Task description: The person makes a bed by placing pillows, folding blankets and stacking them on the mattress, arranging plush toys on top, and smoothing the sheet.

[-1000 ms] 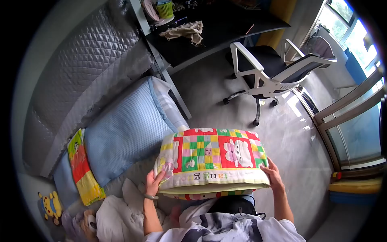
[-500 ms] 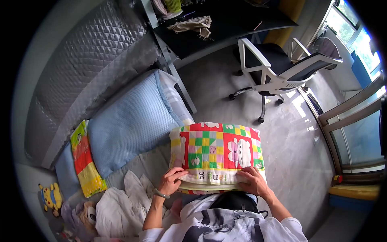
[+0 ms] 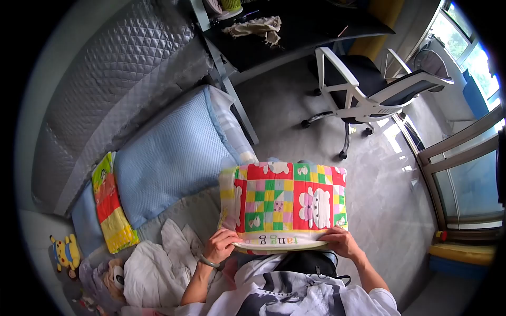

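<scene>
A colourful patchwork pillow (image 3: 276, 203) with red, green, yellow and white squares and cartoon bears rests in front of my body. Letters seen upside down run along its white near border. My left hand (image 3: 221, 245), with a bracelet on the wrist, is closed on the near left corner of the pillow. At the near right corner, my right hand (image 3: 341, 242) grips the same border. Both thumbs lie near the edge, and the fingertips underneath are partly hidden. What supports the pillow from below is mostly hidden.
Left of the pillow, a blue pillow (image 3: 171, 155), a folded bright cloth (image 3: 112, 203), white crumpled fabric (image 3: 158, 274) and a yellow plush toy (image 3: 65, 252) lie on the bed. A white-framed office chair (image 3: 369, 95) stands by a black desk (image 3: 305, 31). Glass doors are at right.
Both hands have moved slightly apart toward the pillow's near corners. The near border now looks pulled straighter, and the layer that showed beneath it is mostly covered.
</scene>
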`<state>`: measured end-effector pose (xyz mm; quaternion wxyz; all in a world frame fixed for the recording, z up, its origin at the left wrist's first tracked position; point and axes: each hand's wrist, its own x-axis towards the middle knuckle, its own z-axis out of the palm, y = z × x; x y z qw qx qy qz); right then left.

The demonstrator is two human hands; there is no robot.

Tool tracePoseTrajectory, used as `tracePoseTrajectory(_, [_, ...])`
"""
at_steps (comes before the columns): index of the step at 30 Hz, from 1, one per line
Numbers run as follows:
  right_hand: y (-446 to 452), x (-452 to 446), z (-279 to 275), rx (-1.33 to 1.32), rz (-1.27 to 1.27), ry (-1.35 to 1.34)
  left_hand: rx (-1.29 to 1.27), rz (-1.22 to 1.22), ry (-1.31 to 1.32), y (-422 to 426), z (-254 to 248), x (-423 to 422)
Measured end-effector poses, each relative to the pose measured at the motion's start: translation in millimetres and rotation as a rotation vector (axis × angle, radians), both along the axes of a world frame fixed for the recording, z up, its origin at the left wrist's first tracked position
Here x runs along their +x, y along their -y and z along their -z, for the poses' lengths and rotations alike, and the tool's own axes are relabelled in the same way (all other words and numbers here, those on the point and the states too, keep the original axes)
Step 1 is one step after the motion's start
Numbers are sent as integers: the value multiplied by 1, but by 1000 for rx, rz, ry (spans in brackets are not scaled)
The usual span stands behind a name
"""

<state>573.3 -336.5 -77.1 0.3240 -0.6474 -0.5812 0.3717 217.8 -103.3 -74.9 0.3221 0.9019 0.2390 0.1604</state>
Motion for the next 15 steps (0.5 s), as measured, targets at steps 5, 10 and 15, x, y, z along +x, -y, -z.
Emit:
tracePoseTrajectory(5, [-6, 9, -20, -16, -99, 20, 49, 17, -71, 6, -31, 5])
tracePoseTrajectory(10, [-8, 9, -15, 34, -109, 109, 58, 91, -118, -3, -8, -6])
tracePoseTrajectory(15, [-6, 11, -27, 0, -52, 138, 241, 113, -119, -6, -31, -2])
